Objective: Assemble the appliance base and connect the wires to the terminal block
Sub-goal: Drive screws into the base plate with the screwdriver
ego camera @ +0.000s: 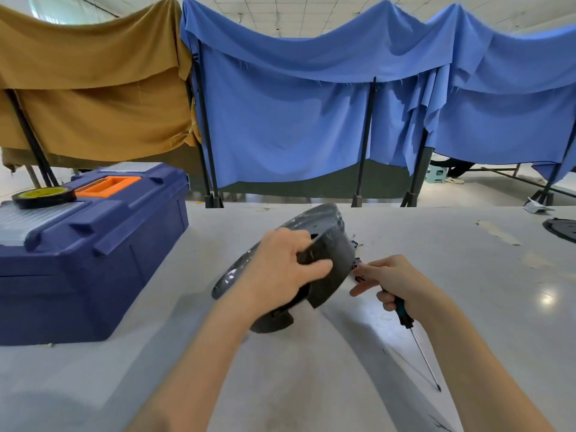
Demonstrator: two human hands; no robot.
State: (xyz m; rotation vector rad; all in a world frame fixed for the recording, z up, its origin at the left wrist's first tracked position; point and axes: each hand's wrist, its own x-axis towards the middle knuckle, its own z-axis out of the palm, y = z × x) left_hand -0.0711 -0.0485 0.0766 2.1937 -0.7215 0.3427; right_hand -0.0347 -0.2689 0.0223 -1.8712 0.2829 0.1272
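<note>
A round dark grey appliance base is tilted up on its edge at the middle of the table. My left hand grips its near side, thumb across the wall. Just right of the base, my right hand holds a screwdriver by its teal and black handle in the curled lower fingers, shaft pointing down toward me. The thumb and forefinger of that hand reach to a small black and red part at the base's rim; whether they pinch it is unclear.
A blue toolbox with an orange handle stands at the left, a roll of black tape on its lid. A dark round plate lies at the far right table edge. Blue and tan cloths hang on frames behind the table.
</note>
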